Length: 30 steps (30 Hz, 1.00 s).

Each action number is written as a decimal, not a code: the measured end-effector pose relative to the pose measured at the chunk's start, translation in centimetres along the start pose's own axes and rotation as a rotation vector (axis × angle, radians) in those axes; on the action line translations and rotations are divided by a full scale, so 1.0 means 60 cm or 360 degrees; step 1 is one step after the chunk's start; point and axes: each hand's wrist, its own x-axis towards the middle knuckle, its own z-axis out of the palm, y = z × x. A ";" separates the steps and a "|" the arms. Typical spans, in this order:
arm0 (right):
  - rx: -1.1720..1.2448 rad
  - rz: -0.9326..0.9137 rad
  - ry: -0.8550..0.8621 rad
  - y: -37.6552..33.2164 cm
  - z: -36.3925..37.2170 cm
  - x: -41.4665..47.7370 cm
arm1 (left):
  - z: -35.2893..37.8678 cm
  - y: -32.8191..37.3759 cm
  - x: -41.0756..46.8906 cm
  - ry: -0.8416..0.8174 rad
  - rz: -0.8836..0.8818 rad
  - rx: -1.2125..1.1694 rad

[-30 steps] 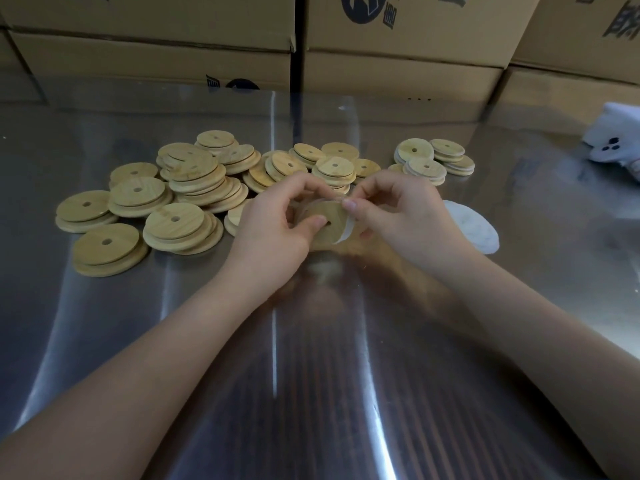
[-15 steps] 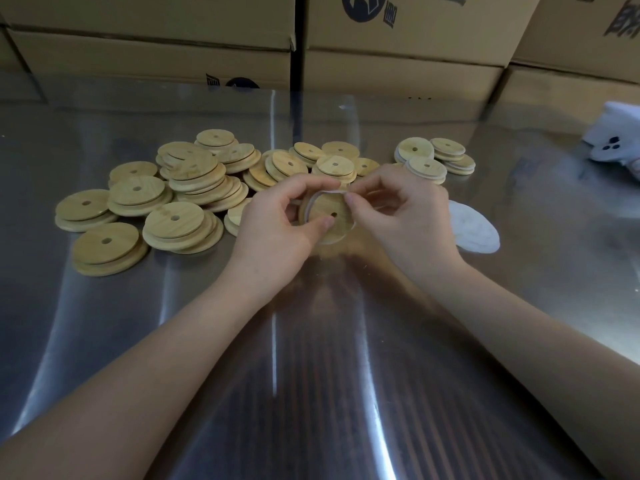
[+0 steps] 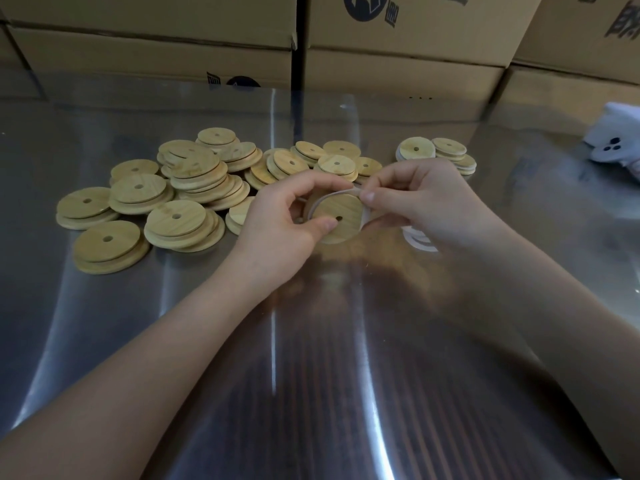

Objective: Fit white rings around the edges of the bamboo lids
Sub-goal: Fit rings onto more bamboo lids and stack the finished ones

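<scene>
Head view.

- Lid (image 3: 343, 209), bamboo, round, one small hole: being held above the desk (image 3: 311, 375) at mid-frame, flat face turned toward the camera. It is showing more of its face than half a second ago.
- Left grip (image 3: 280, 220): curling round the lid's left side, thumb pressing on the face beside the hole, fingers arching over the top edge.
- Right grip (image 3: 426, 202): thumb and forefinger pinching the white ring (image 3: 325, 199) at the lid's upper right. It is sitting slightly higher and further right than before.
- White ring: now pulled into a loose loop standing off the lid's upper edge, where half a second ago it was lying close against the rim. A second stretch is showing at the lid's right edge.
- Spare rings (image 3: 420, 242): lying on the desk under the right wrist. Only a sliver is showing, where earlier most of the heap was in sight.
- Loose lids (image 3: 194, 188): heaped left of and behind the hands, the nearest just beside the left grip.
- Small stack of lids (image 3: 436, 154): sitting behind the right grip, apart from the heap.
- Cardboard boxes (image 3: 156, 46): walling the desk's far edge.
- White object (image 3: 620, 143), three dark dots, kind not clear: lying at the right edge of the frame.
- Desk: the widest bare stretch is running from the hands toward the camera, between the forearms.
</scene>
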 end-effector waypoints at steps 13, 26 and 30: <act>-0.0138 -0.0199 -0.0190 -0.004 -0.011 -0.005 | -0.003 0.004 -0.009 0.0065 0.0215 0.0191; 0.0015 -0.0135 -0.0072 0.010 0.003 -0.002 | 0.001 -0.002 -0.009 0.0124 0.0137 0.0119; 0.0083 -0.0052 -0.0055 0.016 0.009 -0.001 | 0.004 0.000 -0.010 0.0115 0.0026 0.0034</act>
